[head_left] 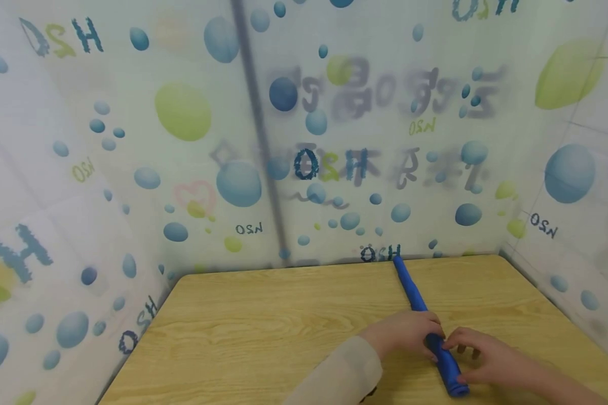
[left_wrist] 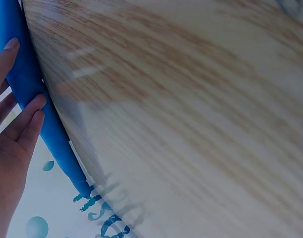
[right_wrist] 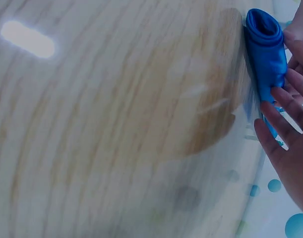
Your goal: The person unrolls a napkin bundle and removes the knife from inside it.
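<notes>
A long, tightly rolled blue cloth (head_left: 412, 289) lies on the wooden table, running from the far edge toward the front right. Around its middle my left hand (head_left: 407, 333) has its fingers curled; in the left wrist view fingertips (left_wrist: 37, 102) press on the fabric. My right hand (head_left: 501, 360) is at the right side of the roll, thumb by the near end and the fingers loosely spread against it. The right wrist view shows the spiral layers at the cloth's end (right_wrist: 264, 25) and the relaxed right fingers (right_wrist: 280, 119) beside it.
The pale wood-grain table (head_left: 263, 326) has rounded far corners. A translucent curtain (head_left: 192, 169) printed with blue and green drops hangs behind it and along both sides. Light glares off the tabletop in the right wrist view.
</notes>
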`<state>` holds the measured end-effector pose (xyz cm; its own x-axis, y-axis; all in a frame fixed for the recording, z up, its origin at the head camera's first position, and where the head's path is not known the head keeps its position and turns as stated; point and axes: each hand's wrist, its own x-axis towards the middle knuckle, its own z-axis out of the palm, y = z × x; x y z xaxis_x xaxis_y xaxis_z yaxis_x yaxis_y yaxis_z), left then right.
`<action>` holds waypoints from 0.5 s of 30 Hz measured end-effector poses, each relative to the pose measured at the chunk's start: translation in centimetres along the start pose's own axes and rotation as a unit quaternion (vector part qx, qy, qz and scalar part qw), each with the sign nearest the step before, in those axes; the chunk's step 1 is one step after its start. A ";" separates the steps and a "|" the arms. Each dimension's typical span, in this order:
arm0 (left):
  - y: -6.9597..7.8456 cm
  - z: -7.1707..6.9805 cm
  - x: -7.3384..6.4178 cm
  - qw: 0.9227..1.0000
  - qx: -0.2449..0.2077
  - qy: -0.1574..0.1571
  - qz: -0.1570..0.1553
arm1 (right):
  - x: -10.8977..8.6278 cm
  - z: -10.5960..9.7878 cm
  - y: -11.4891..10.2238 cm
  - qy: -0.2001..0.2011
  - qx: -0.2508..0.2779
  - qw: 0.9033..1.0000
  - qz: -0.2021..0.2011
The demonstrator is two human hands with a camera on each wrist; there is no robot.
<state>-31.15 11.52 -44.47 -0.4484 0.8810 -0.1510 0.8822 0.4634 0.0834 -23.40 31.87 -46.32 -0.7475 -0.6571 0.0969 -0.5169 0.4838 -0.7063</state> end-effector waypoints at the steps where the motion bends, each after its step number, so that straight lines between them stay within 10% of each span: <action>1: 0.0 0.0 -0.1 1.000 -0.004 -0.002 -0.003 | 0.0 -0.1 -0.1 -0.004 0.003 1.000 -0.004; 15: -0.5 0.0 -1.3 1.000 0.003 -0.003 -0.007 | 1.0 0.4 -1.4 -0.022 0.003 0.999 -0.028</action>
<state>-30.98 10.14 -44.32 -0.4607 0.8736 -0.1571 0.8764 0.4757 0.0754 -23.25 30.29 -45.48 -0.6983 -0.7079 0.1058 -0.5547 0.4418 -0.7051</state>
